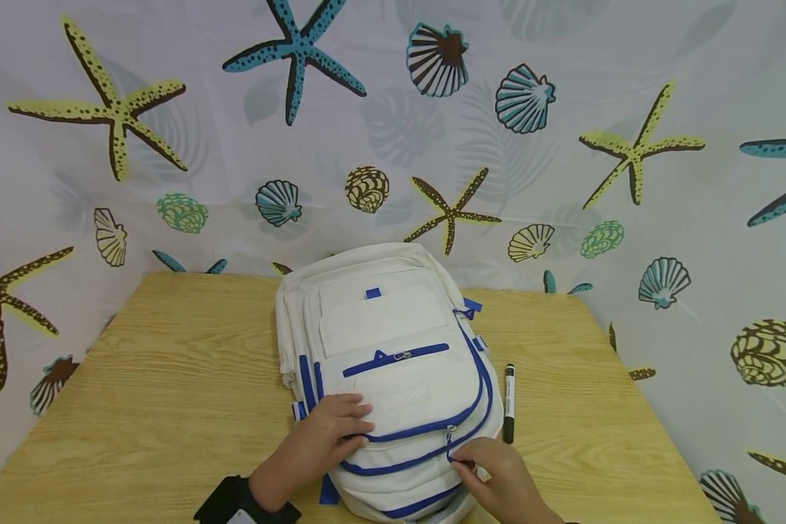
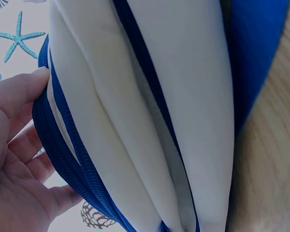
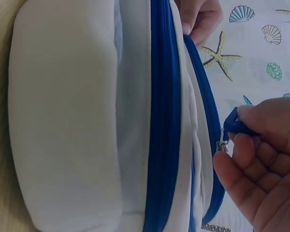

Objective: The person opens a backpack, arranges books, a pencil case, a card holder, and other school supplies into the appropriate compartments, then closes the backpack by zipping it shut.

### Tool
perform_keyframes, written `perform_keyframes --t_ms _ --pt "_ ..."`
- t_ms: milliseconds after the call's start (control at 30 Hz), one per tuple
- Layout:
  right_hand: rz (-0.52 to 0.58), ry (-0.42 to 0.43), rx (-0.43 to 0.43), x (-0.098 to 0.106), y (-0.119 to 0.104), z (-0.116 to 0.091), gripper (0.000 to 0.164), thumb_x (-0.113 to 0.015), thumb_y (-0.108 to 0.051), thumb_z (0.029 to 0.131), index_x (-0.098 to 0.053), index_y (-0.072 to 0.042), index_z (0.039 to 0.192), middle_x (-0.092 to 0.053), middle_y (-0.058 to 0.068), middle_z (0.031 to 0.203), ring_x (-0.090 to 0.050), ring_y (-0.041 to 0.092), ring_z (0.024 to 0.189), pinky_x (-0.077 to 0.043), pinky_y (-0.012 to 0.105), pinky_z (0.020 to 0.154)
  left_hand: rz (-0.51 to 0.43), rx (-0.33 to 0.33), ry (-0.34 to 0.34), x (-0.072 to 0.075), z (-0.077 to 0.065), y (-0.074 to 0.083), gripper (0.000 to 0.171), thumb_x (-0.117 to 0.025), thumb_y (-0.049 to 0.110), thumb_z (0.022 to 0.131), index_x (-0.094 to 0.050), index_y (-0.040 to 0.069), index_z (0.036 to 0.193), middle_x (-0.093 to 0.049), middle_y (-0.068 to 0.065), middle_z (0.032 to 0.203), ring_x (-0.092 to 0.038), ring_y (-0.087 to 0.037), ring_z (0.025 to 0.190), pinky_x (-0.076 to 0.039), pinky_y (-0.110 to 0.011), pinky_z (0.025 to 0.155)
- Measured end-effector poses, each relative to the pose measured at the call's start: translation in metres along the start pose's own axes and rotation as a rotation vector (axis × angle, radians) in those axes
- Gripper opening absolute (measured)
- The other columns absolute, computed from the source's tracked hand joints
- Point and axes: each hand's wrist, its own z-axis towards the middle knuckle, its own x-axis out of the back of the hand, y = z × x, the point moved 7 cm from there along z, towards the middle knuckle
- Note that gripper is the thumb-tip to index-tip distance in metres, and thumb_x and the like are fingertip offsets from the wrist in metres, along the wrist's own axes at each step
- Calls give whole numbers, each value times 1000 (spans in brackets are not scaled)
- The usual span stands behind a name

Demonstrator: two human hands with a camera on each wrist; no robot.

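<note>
A white backpack [image 1: 393,309] with blue zippers lies on its back on the table, its front panel facing up. My right hand [image 1: 501,473] pinches a blue zipper pull [image 3: 238,126] between thumb and fingers; its metal slider sits on the blue zipper [image 3: 203,89] of the front pocket. My left hand [image 1: 334,429] rests on the lower left of the front panel, fingers extended over the fabric. In the left wrist view, the left thumb [image 2: 26,89] touches the blue-edged rim of the pocket. The inside of the pocket is hidden.
A black-and-white marker [image 1: 510,404] lies on the wooden table [image 1: 190,364], just right of the backpack. Behind and beside the table hangs a white cloth [image 1: 223,153] printed with starfish and shells. A blue strap [image 1: 329,491] sticks out at the backpack's lower left.
</note>
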Motion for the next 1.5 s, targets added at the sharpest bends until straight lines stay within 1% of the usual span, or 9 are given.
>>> perform_keyframes --t_ms 233,367,500,700,800,1033,1200,1333,1500 --pt "29 -25 9 -12 -7 6 15 -57 -19 87 -64 -8 79 -62 -1 71 -53 4 63 -42 9 60 -8 9 -11 0 0 1 17 -66 20 79 -70 14 95 -63 -2 111 -54 -21 110 -42 -40 92" --pt "54 -39 1 -18 -13 10 15 -57 -18 87 -63 -9 78 -62 -2 71 -54 3 63 -42 8 60 8 11 -5 0 0 0 17 -67 21 78 -71 15 94 -64 -1 111 -54 -20 109 -42 -40 91" --pt "69 -52 4 -22 -17 13 9 -61 -15 85 -64 -9 78 -62 -2 71 -54 3 64 -42 8 60 13 22 -9 0 0 0 17 -67 22 78 -71 15 94 -64 -1 110 -54 -20 109 -42 -39 92" --pt "105 -88 9 -29 -21 17 3 -66 -9 79 -64 -7 78 -62 -2 71 -54 3 64 -42 8 61 -7 55 -27 0 0 -1 18 -66 23 79 -71 15 95 -63 0 112 -53 -19 111 -41 -39 93" --pt "109 -100 3 -32 -21 18 5 -68 -6 77 -63 -8 78 -61 -3 70 -54 2 64 -42 8 61 -7 55 -29 0 1 -1 18 -66 23 79 -71 16 95 -63 0 112 -53 -19 111 -41 -39 93" --pt "139 -129 -15 -39 -24 21 9 -68 -3 74 -63 -9 79 -62 -3 71 -54 2 65 -42 8 62 12 21 -3 0 1 1 17 -66 22 79 -71 15 94 -64 -1 110 -55 -19 109 -42 -39 91" --pt "143 -154 -36 -45 -25 23 11 -69 -2 73 -64 -10 78 -62 -4 71 -54 0 65 -42 7 62 2 37 -8 1 0 0 17 -66 22 79 -71 15 94 -64 0 111 -54 -19 110 -41 -39 92" --pt "165 -163 -21 -51 -27 26 11 -69 -1 73 -63 -9 78 -62 -3 71 -55 0 65 -42 7 63 2 45 -9 1 0 0 18 -66 22 79 -71 16 94 -63 0 111 -54 -19 110 -42 -38 92" --pt "189 -158 0 -58 -31 28 11 -68 -1 73 -63 -9 78 -62 -2 72 -56 1 66 -43 7 64 10 38 -7 1 0 1 18 -67 21 78 -71 15 95 -64 -1 111 -54 -19 109 -42 -38 91"
